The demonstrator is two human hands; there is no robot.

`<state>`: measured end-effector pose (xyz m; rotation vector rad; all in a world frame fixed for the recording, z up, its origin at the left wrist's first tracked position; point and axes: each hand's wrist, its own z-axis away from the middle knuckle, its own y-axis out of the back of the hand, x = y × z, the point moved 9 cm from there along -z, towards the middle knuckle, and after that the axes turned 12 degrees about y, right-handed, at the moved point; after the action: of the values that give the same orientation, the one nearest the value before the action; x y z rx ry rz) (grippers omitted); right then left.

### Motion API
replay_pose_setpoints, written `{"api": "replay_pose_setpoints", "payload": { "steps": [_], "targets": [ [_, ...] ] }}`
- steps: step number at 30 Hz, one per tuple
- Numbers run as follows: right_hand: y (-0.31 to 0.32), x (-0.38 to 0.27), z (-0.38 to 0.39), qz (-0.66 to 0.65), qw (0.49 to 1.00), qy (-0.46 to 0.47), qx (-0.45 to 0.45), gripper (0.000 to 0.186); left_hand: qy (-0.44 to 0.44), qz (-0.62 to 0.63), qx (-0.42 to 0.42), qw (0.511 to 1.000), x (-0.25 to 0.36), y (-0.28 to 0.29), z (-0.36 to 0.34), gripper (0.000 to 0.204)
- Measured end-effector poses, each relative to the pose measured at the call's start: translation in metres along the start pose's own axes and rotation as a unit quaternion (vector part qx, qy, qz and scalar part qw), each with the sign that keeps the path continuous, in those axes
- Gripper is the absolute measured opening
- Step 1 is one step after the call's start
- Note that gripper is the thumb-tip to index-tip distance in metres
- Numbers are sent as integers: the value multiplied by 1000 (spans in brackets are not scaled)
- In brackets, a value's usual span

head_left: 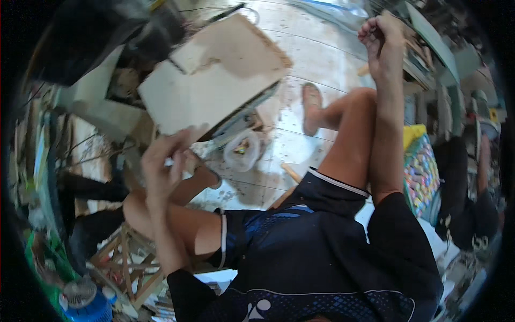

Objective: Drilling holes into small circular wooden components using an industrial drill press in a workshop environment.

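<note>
At the near left corner of a pale wooden board [214,91] is my left hand [165,158], its fingers bent together as in a pinch. Blur hides what they hold, if anything. The board's top is bare and pale, with a rough, worn far right edge. My right hand [382,40] is raised at the far right, well apart from the board. Its fingers curl in toward the palm, and whatever may be inside is hidden. A clear plastic tub [241,151] with small coloured pieces inside stands on the floor just right of the board's near side.
A bag [421,174] of small multicoloured pieces stands at my right, near another person's dark-clothed leg [453,177]. Wooden stools [126,263] and a blue fan [86,303] are at lower left. Dark machinery [102,37] looms at far left. Clear plastic sheeting [335,13] lies at the far side.
</note>
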<state>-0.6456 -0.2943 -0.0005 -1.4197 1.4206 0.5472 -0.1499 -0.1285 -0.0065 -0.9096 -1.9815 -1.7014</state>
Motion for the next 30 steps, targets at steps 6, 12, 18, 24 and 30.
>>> {"api": "replay_pose_setpoints", "payload": {
  "steps": [6,12,18,24,30],
  "targets": [
    [137,-85,86,258,963,49,63,23,-19,-65,18,998,-23,21,1,30],
    [295,-166,174,471,855,-111,186,26,-32,-10,-15,999,-21,16,3,35],
    [368,-156,254,664,679,-310,39,25,8,-17,-35,999,-24,5,1,38],
    [360,-116,289,739,585,-328,-62,30,3,-1,-46,999,-26,-2,-2,36],
    [382,-97,297,798,545,-246,-78,31,-26,-32,-19,999,10,-7,-6,26]
  ]
}}
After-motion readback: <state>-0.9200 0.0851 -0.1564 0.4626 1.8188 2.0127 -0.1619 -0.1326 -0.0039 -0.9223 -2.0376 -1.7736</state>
